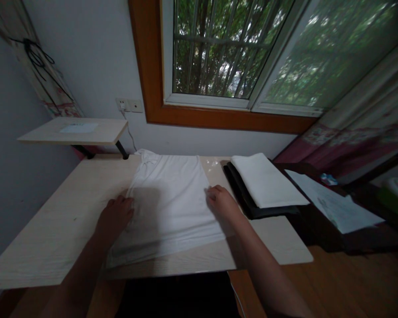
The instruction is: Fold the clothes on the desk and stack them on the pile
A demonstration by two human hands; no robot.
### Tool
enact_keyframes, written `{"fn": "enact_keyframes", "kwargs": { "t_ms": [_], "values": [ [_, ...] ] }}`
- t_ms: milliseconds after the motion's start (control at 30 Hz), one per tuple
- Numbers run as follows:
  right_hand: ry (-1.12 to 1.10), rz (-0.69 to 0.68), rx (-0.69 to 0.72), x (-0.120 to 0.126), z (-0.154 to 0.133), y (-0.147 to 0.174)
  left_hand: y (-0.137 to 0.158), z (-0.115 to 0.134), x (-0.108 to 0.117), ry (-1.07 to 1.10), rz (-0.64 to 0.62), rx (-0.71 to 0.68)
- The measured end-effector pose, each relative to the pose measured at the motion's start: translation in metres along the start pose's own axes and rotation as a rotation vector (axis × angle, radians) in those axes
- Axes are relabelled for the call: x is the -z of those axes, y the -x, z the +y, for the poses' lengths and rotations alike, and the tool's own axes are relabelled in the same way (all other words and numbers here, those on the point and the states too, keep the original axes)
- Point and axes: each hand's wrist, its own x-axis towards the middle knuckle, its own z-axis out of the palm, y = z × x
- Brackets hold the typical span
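Note:
A thin white garment [179, 207] lies spread on the desk, wider towards me and narrower at the far end. Its far left corner is bunched up, and shallow wrinkles run across the near part. At its left edge, my left hand [119, 210] has its fingers curled onto the fabric. My right hand [221, 199] pinches the right edge with bent fingers, roughly level with the left one. The fingertips of both hands are partly hidden. A shadow falls over the garment's left half.
The pale wooden desk [53, 221] carries a raised shelf [102, 134] at the back left. To the right, white folded fabric [268, 181] rests on black folded fabric [242, 194]. Beyond the desk's right side lies a white sheet [334, 203] on a dark surface.

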Motion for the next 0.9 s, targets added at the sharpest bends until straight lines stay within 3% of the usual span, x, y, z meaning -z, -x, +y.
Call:
{"fn": "enact_keyframes", "kwargs": {
  "t_ms": [200, 467, 600, 700, 767, 833, 900],
  "values": [
    [0.084, -0.053, -0.048, -0.017, -0.013, -0.008, -0.015, 0.007, -0.012, -0.028, 0.004, 0.005],
    [0.015, -0.105, -0.026, -0.009, -0.003, 0.002, 0.005, -0.011, 0.007, 0.094, -0.11, -0.021],
    [-0.247, -0.35, 0.033, 0.005, 0.004, 0.013, 0.022, -0.02, 0.019, 0.172, -0.225, 0.025],
    [-0.38, -0.645, -0.011, 0.015, 0.007, 0.021, 0.031, -0.02, 0.027, 0.151, -0.303, 0.022],
    [-0.423, -0.761, -0.05, 0.018, 0.007, 0.024, 0.031, -0.015, 0.031, 0.126, -0.317, 0.021],
    [-0.478, -0.703, -0.021, 0.017, 0.004, 0.025, 0.026, -0.008, 0.034, 0.118, -0.29, 0.02],
    [-0.512, -0.502, 0.055, 0.012, 0.0, 0.022, 0.018, 0.002, 0.034, 0.129, -0.23, -0.034]
  ]
}}
